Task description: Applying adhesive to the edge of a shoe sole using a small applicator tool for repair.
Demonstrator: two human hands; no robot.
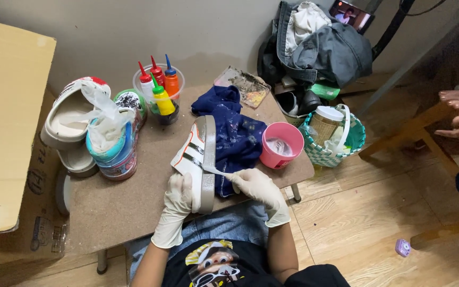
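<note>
Gloved left hand (179, 197) grips the white striped sneaker (196, 159) sideways; right hand (256, 187) pinches tape strip (214, 170).

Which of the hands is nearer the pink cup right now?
Right. The right hand sits just below and left of the pink cup, pinching a white strip. The left hand grips the sneaker's heel, farther left, with the sneaker between.

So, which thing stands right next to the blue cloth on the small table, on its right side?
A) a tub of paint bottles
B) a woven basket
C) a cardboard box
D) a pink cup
D: the pink cup stands on the table against the right edge of the blue cloth, while the woven basket sits lower, beyond the table edge, and the tub of paint bottles is to the cloth's left.
</note>
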